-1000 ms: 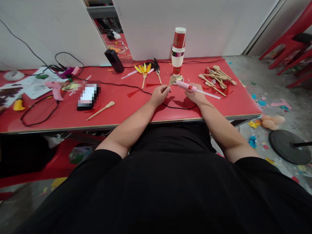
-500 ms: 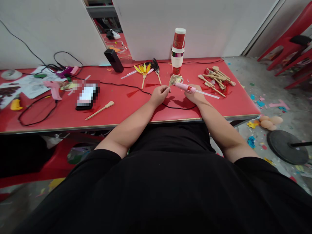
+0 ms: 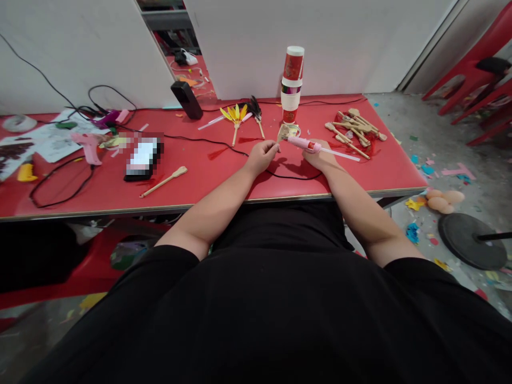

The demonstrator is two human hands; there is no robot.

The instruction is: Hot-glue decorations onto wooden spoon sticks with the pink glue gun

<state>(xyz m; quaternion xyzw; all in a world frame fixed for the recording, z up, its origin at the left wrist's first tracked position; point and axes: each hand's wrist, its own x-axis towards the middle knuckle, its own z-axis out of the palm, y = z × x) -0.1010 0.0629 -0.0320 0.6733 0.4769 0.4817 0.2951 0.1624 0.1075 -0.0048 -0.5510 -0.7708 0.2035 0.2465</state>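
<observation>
My right hand (image 3: 323, 158) is wrapped round a pink hot glue gun (image 3: 312, 145), with a clear glue stick (image 3: 340, 153) poking out of its back end. The gun's nozzle points left, at a tan flat-ended piece (image 3: 284, 132) that looks like the head of a wooden stick. Closed fingers of my left hand (image 3: 263, 156) pinch this piece from below; its lower part is hidden. Just behind it lies a small pale round item (image 3: 295, 130). Whether nozzle and piece touch, I cannot tell.
Wooden sticks with red tassels (image 3: 358, 129) are piled to the right; another stick (image 3: 164, 182) lies left. Behind stand stacked paper cups (image 3: 293, 80), near a yellow feather fan (image 3: 234, 120) and a black one (image 3: 256, 113). A phone (image 3: 143, 157) and second glue gun (image 3: 88, 146) lie left.
The tan piece has turned slightly in my left fingers, and the glue gun has shifted a touch. Both arms stay in place.
</observation>
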